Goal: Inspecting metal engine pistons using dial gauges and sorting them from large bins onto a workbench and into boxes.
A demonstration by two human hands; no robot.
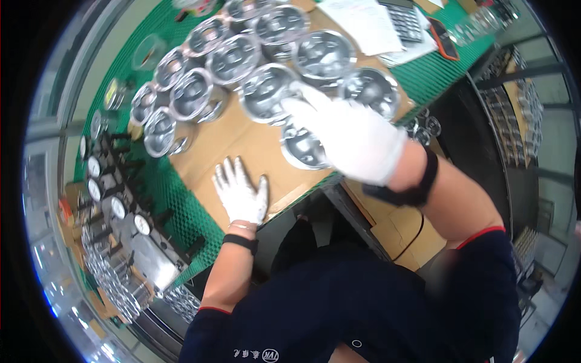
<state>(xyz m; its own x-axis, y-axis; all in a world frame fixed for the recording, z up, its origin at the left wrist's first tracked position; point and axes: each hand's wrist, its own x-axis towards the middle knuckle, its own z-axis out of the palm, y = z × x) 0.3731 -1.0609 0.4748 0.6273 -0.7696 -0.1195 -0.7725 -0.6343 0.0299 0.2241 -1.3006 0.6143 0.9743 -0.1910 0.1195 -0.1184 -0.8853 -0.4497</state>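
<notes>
My left hand (240, 192), in a white glove, lies flat on the brown cardboard (221, 138) with its fingers spread and holds nothing. My right hand (354, 134), also gloved in white, reaches over the group of shiny metal pistons. Its fingertips are at the right rim of one piston (265, 100); motion blur hides whether they grip it. Beneath that hand another piston (302, 151) is partly covered. A further piston (370, 88) stands just beyond the wrist, and a large one (324, 53) is farther back. All show hollow, open tops.
Several more pistons (192, 95) stand at the back left. Dial gauges on stands (118, 207) line the left side of the green mat (212, 245). Papers (357, 24), a calculator (400, 21), an orange-edged phone (443, 39) and a clear bottle (478, 27) lie at the back right.
</notes>
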